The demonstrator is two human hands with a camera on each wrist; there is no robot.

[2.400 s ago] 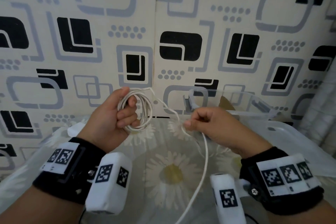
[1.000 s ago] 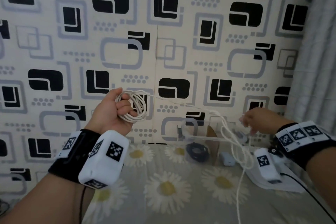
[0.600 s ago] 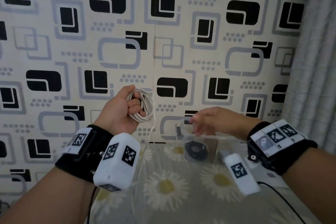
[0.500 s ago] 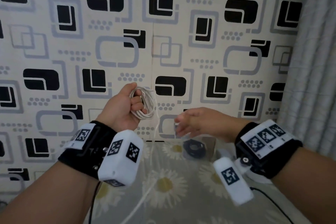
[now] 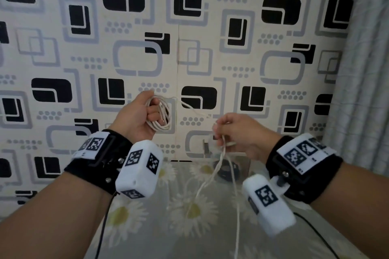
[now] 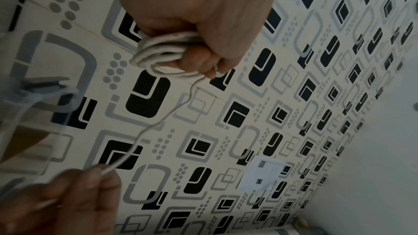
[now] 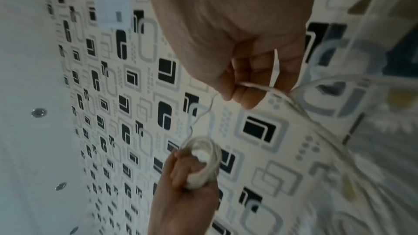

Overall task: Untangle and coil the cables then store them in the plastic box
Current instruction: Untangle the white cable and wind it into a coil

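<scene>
Right now my left hand point(image 5: 136, 120) grips the coiled part of the white cable point(image 5: 160, 115), raised in front of the patterned wall, and my right hand point(image 5: 237, 132) pinches the loose run, which trails down onto the tabletop point(image 5: 189, 227). I judge the slack could kink or snag if I pull fast, loosening the coil. The plastic box point(image 5: 210, 145) sits behind my right hand. I can read no writing, only square marker codes on the wristbands point(image 5: 94, 145).
</scene>
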